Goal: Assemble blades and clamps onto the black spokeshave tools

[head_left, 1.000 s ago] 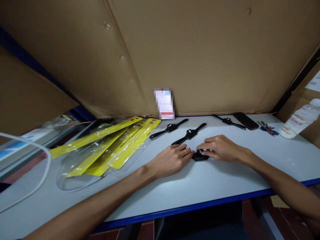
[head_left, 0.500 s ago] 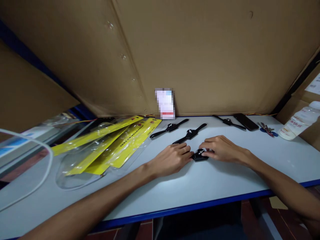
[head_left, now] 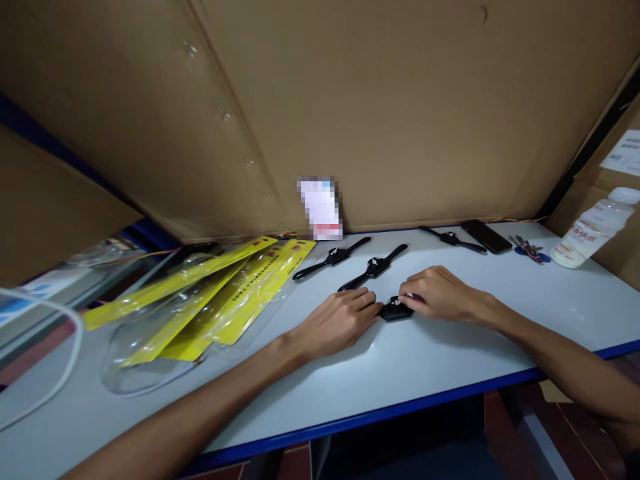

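Both hands lie low on the white table (head_left: 450,373); the left hand (head_left: 337,323) rests half-curled with its fingertips against a small black watch body (head_left: 395,311), and the right hand (head_left: 437,295) curls over it, fingertips pinching its top. The piece looks light, rigid and smooth, likely to slide; its side edges seem the best hold. Beyond lie strapped black watches (head_left: 373,268) and, leftward, yellow packets (head_left: 225,293).
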Motion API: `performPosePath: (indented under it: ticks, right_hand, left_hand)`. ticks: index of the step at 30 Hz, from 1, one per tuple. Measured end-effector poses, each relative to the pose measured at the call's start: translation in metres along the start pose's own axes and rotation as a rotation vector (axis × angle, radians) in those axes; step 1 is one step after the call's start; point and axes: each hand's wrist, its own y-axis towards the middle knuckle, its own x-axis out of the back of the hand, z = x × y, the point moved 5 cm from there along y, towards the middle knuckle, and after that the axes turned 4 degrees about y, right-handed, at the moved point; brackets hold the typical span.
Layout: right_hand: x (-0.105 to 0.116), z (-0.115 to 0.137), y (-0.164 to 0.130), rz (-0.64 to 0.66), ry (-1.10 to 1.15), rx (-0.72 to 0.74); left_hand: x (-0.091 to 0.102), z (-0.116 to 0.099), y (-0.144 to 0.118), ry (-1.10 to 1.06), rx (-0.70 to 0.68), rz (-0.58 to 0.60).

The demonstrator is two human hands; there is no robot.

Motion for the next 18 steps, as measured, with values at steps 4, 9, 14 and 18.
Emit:
performPosePath:
  ticks: [4, 9, 14, 18]
  right_hand:
    - [-0.0007, 0.0028, -0.0005, 0.027, 0.092, 0.053]
    - [-0.0009, 0.0003, 0.0007, 0.005, 0.038, 0.009]
    - [-0.0004, 0.0002, 0.0005, 0.014, -0.015, -0.021]
    - [-0.0026, 0.0043, -0.0007, 0.026, 0.068, 0.033]
  left_hand:
    - [0.0003, -0.0008, 0.0003, 0.02, -0.011, 0.015]
    - [0.0007, -0.0016, 0.0002, 0.036, -0.019, -0.019]
    - [-0.0008, -0.0032, -0.0001, 0.071, -0.053, -0.051]
    - [0.0006, -0.0053, 0.0001, 0.123, -0.084, -0.036]
